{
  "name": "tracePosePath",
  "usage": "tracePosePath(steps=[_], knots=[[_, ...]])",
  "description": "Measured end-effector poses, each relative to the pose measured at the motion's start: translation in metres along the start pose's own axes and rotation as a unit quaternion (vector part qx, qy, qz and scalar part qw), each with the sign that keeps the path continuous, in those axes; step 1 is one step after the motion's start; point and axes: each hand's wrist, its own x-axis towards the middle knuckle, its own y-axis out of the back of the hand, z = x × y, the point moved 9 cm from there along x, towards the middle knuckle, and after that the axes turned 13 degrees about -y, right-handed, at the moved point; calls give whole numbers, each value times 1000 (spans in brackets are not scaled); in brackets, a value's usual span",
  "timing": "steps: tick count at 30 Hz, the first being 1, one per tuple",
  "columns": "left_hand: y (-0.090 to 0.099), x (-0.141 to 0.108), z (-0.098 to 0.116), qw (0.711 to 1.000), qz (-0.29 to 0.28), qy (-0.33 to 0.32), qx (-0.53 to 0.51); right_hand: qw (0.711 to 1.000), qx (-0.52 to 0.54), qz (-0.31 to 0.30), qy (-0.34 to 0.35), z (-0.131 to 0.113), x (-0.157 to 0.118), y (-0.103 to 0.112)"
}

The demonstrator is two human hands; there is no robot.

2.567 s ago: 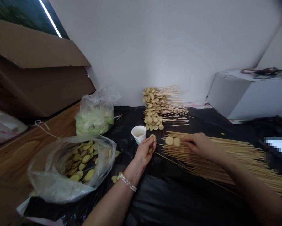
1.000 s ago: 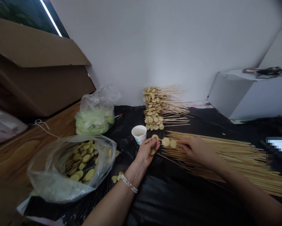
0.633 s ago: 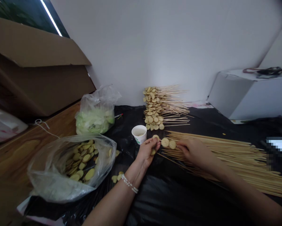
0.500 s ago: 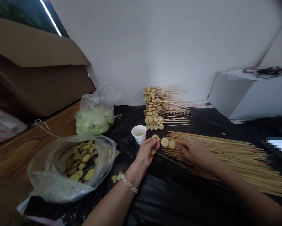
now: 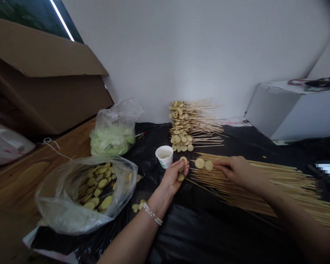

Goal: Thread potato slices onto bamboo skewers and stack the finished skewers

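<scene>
Left hand [image 5: 174, 178] pinches a round slice [image 5: 183, 160], with a second slice [image 5: 180, 178] lower in its grip; right hand [image 5: 239, 172] pinches the two-slice skewer [image 5: 199, 163] at left's 3 o'clock. Vs 0.5 s ago: skewer backed off toward 3 o'clock, gap to pinched slice wider, tip hard to make out against stick pile [image 5: 283, 179]. Paper cup [image 5: 165, 161] at left hand's 11.

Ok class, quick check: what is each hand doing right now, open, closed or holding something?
Left hand: closed, holding a round slice in its fingertips.
Right hand: closed, pinching a skewer that carries two slices.
</scene>
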Motion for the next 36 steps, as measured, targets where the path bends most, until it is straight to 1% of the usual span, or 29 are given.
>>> tracePosePath(steps=[5,20,26,31,36], knots=[[-2,0,-3,1000,-12,10,2,1000,6,-8,14,-6,-1,-5],[-3,-1,-2,1000,-11,7,-1,999,19,-25,22,-11,-2,-7],[-3,1,-3,1000,-23,6,2,1000,28,-1,7,-5,-2,-1],[-2,1,-2,1000,-14,6,6,1000,13,-14,15,-9,-2,-3],[-3,0,-2,1000,-25,3,8,999,17,-31,21,-13,-2,-6]])
